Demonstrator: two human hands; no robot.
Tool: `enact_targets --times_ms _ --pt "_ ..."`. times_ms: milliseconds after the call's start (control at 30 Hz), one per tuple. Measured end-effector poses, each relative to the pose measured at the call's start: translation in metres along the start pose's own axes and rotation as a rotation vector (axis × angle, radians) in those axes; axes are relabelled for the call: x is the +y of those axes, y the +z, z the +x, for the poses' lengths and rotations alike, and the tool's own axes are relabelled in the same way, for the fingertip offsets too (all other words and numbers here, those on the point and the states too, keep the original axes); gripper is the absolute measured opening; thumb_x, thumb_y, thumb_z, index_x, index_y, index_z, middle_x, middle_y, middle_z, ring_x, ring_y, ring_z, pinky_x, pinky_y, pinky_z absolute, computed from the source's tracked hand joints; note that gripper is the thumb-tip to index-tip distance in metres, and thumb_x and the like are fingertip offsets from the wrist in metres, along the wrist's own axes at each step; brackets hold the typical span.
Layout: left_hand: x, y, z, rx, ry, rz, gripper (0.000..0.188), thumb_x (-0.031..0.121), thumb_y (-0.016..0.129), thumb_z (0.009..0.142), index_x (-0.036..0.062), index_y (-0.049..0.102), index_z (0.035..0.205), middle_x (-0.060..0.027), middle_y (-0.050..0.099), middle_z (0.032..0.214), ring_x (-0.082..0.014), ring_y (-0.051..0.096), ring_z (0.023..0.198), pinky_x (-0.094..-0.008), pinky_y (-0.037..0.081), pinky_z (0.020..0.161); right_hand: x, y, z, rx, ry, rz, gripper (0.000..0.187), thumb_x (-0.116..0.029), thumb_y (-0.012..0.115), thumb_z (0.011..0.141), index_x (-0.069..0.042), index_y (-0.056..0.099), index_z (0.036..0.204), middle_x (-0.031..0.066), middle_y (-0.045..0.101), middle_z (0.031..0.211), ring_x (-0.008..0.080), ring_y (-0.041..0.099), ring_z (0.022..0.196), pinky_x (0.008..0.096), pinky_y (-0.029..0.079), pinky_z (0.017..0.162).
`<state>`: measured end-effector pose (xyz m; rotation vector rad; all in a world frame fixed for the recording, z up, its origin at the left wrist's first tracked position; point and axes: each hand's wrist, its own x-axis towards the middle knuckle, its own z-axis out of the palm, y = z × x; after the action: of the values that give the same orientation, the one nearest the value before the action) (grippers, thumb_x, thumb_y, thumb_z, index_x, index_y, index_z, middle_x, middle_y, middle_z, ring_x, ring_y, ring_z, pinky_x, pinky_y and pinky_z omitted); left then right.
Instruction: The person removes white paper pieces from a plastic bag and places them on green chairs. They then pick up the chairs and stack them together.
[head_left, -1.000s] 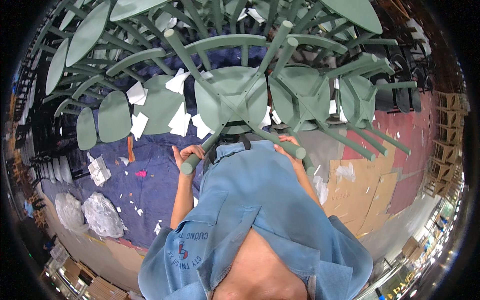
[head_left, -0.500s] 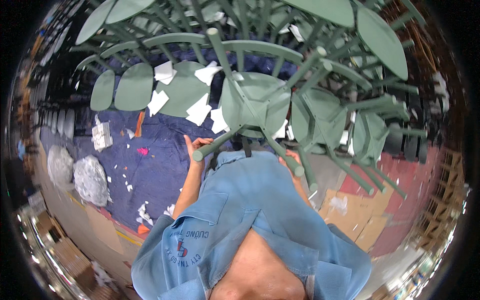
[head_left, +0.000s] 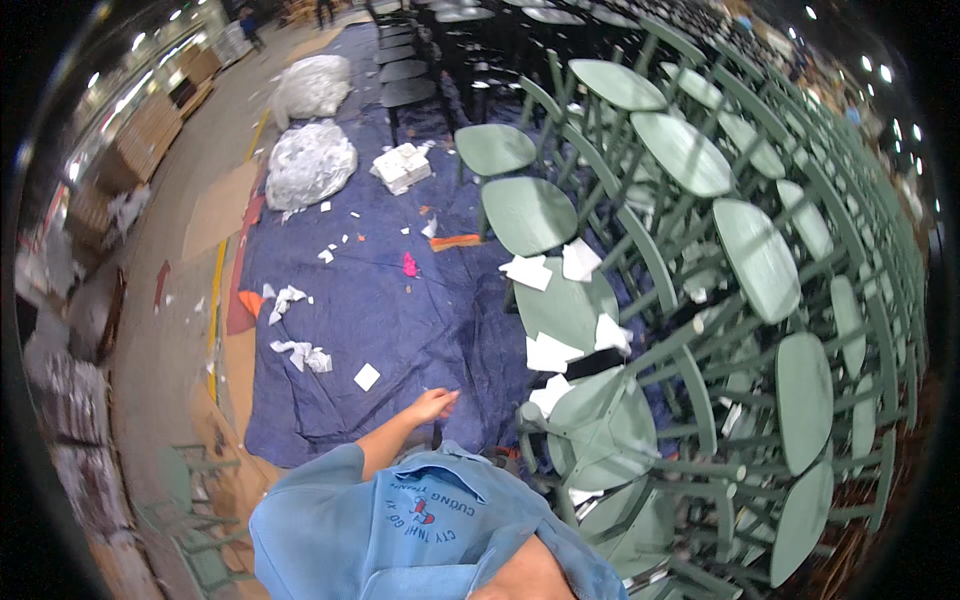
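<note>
My left hand (head_left: 435,403) is over the blue sheet (head_left: 400,330) on the floor, its fingers loosely bent and apart with nothing visible in them. My right hand is out of view. Beside me on the right, a green chair (head_left: 603,430) lies upside down on the seat of another, its legs pointing up and outward. Farther along the row stands an upright green chair (head_left: 565,305) with white foam pieces (head_left: 552,352) on its seat. A small white square (head_left: 367,377) lies on the sheet beyond my left hand.
Green chairs (head_left: 755,260) crowd the right side in rows. Two clear plastic bundles (head_left: 311,165) and a stack of white pads (head_left: 402,167) sit at the far end of the sheet. Crumpled white scraps (head_left: 302,355) lie leftward; a yellow floor line (head_left: 219,310) runs past the sheet.
My view has swung left. Both hands were at the legs of the upturned chair; the left is now away from it, over the sheet, and the right has gone out of view.
</note>
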<state>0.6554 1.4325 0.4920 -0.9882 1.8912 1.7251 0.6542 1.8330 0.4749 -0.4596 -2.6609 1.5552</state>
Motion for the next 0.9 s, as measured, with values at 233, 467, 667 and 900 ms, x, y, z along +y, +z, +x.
enact_targets --times_ms 233,467,667,900 --pt "-0.168 -0.107 -0.059 0.272 -0.237 0.216 0.061 0.058 0.064 0.093 -0.0012 0.071 0.106 -0.0153 0.074 0.095 -0.0243 0.071 0.081 -0.0385 0.058 0.072 -0.058 0.094 0.029 -0.378 -0.114 -0.051 0.038 -0.026 0.07 0.095 -0.007 0.059 0.125 0.0097 0.069 0.107 0.0207 0.065 0.097 0.0365 0.051 0.08" --pt "-0.352 -0.206 -0.147 0.457 -0.201 -0.143 0.062 0.058 0.063 0.092 -0.003 0.069 0.1 -0.0171 0.072 0.082 -0.0253 0.068 0.063 -0.0425 0.053 0.058 -0.112 0.228 -0.035 -0.889 -0.029 -0.218 0.036 -0.031 0.068 0.096 -0.01 0.059 0.123 0.0076 0.069 0.104 0.0208 0.066 0.092 0.0374 0.051 0.075" --pt "-0.39 -0.233 -0.214 0.864 -0.243 -0.565 0.068 0.061 0.063 0.09 -0.0048 0.07 0.106 -0.0228 0.073 0.096 -0.0325 0.071 0.083 -0.046 0.054 0.071 -0.158 0.326 -0.079 -1.307 0.033 -0.593 0.034 -0.034 0.066 0.096 -0.012 0.059 0.122 0.0059 0.07 0.101 0.0209 0.067 0.088 0.0381 0.051 0.071" --pt "-0.449 -0.174 -0.293 1.272 -0.247 -1.379 0.047 0.048 0.064 0.097 0.0022 0.068 0.103 -0.007 0.07 0.086 -0.0195 0.066 0.076 -0.034 0.053 0.066 -0.24 0.492 -0.196 -1.626 -0.118 -0.922 0.033 -0.039 0.064 0.097 -0.015 0.059 0.12 0.0038 0.07 0.098 0.021 0.067 0.084 0.039 0.051 0.065"
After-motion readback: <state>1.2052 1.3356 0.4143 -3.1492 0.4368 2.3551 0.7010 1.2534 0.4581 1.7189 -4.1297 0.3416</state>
